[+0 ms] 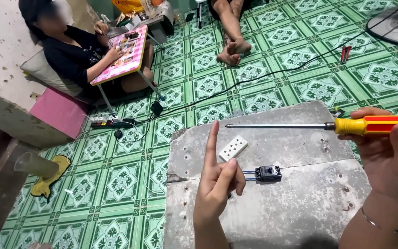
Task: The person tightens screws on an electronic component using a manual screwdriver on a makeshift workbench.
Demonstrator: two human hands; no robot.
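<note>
One screwdriver (321, 125) lay level in the right hand (390, 157), its long axis running side to side, the steel tip pointing to nine o'clock and the yellow-and-red handle toward three. That hand was closed around the handle, fingers wrapped over it, above the board's (300, 203) right edge. The left hand (217, 184) held nothing: one forefinger stood straight up toward twelve, the other fingers curled in, hovering over the board's near middle. On the grey board sat one white socket (233, 148) and one black breaker (268, 173), close together but apart, with two blue wires (249, 175) leaving the breaker toward nine. Bare board lay open at five and six o'clock; its left edge dropped to green tiled floor (116, 184). At eleven o'clock one person (74, 55) sat at a pink table (123, 53), well apart. Two bare feet (233, 50) rested at twelve.
</note>
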